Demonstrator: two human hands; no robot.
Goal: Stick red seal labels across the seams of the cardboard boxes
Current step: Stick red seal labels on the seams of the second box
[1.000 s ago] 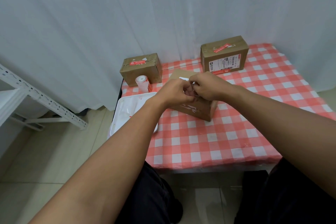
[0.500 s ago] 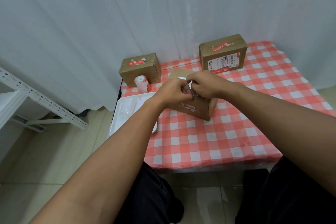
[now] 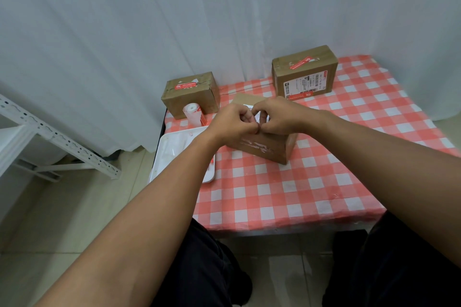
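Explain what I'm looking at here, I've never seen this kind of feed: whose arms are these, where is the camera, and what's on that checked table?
There is no machine here. The camera sits on a person's head and looks forward and down, so the two bare arms reaching in are the wearer's own. The left hand and right hand meet over the near box, fingertips pinched together on something small and pale; it is too hidden to say what. On the checked table stand two more boxes: the back left box and the back right box, each with a red label on top. A roll of labels stands by the back left box, and a white tray lies at the table's left edge.
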